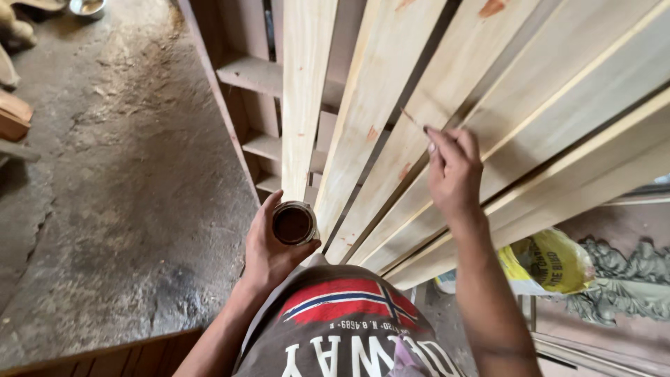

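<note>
My left hand (269, 248) is wrapped around a small round tin (293, 223) filled with dark brown liquid, held close to my body. My right hand (453, 171) pinches a thin brush or stick (413, 120) whose tip touches one of the pale wooden planks (377, 105) leaning in front of me. Several such long planks lie side by side, slanting up to the right; a few carry small reddish-brown dabs (492, 7).
A brown wooden shelf frame (251, 77) stands behind the planks. Bare dirty concrete floor (118, 181) spreads to the left, with wood offcuts (12, 115) at its left edge. A yellow plastic bag (548, 262) and a carved wooden piece (621, 279) lie lower right.
</note>
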